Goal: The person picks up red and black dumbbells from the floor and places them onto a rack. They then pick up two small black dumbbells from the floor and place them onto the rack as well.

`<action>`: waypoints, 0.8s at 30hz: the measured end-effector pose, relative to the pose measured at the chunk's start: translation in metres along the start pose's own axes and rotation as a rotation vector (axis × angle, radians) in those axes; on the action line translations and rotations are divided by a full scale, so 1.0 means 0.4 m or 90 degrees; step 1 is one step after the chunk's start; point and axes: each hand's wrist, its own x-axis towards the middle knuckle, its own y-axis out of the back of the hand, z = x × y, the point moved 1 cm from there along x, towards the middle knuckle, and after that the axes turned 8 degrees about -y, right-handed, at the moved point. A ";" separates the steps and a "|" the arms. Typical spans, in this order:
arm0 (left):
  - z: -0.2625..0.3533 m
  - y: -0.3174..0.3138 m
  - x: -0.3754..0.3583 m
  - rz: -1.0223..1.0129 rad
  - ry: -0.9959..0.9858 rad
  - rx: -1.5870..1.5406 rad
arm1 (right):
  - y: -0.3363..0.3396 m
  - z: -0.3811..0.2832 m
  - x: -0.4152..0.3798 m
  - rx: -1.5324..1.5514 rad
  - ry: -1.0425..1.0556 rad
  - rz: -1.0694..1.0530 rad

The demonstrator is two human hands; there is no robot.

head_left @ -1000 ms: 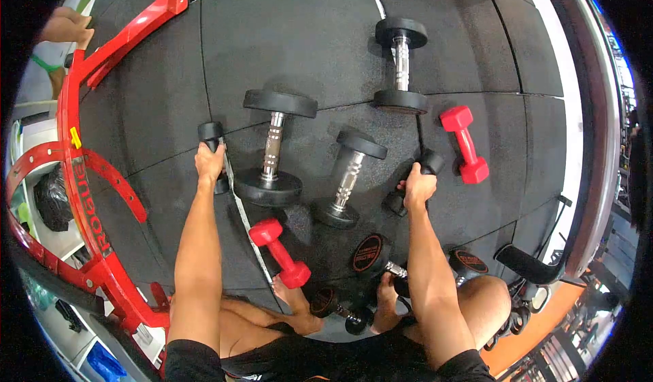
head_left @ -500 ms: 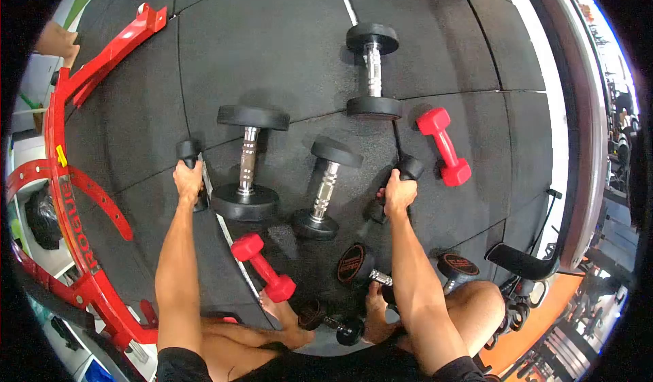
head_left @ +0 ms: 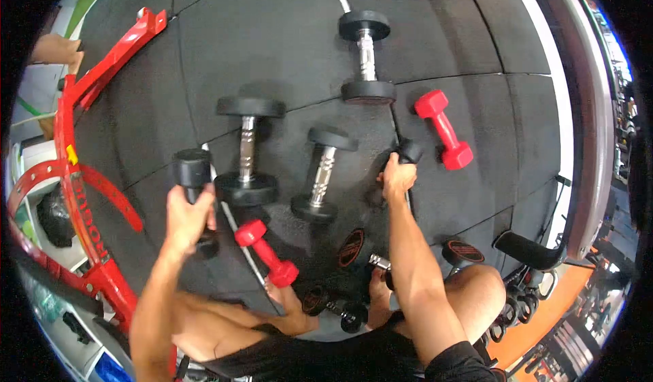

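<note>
My left hand [head_left: 187,213] is wrapped round the handle of a black dumbbell [head_left: 193,167], which looks raised off the floor. Farther right, my right hand [head_left: 398,177] grips another black dumbbell [head_left: 410,150]; its lower end is partly hidden by the hand. Between my hands stand two chrome-handled dumbbells, a larger one [head_left: 247,144] and a smaller one [head_left: 322,178]. One red dumbbell [head_left: 266,253] lies below and right of my left hand. A second red dumbbell [head_left: 443,129] rests to the right of my right hand.
A third chrome-handled dumbbell [head_left: 367,56] is on the black mat floor [head_left: 286,35] ahead. Several round-headed dumbbells, one with a red-lettered end [head_left: 350,247], lie by my feet. A red metal frame [head_left: 85,209] stands left; a padded black bar [head_left: 520,254] is at right.
My left hand has lifted its black dumbbell up and towards me. My right hand stays on its dumbbell, nearly in place. The view has shifted slightly.
</note>
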 end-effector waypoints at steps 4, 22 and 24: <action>0.086 -0.074 -0.141 -0.073 0.017 -0.124 | 0.030 -0.042 -0.047 0.006 -0.016 -0.015; 0.036 -0.130 -0.394 -0.232 -0.055 -0.311 | 0.053 -0.007 -0.023 0.084 0.005 -0.134; 0.024 -0.117 -0.419 -0.235 -0.080 -0.316 | 0.069 0.009 -0.026 0.113 -0.006 -0.168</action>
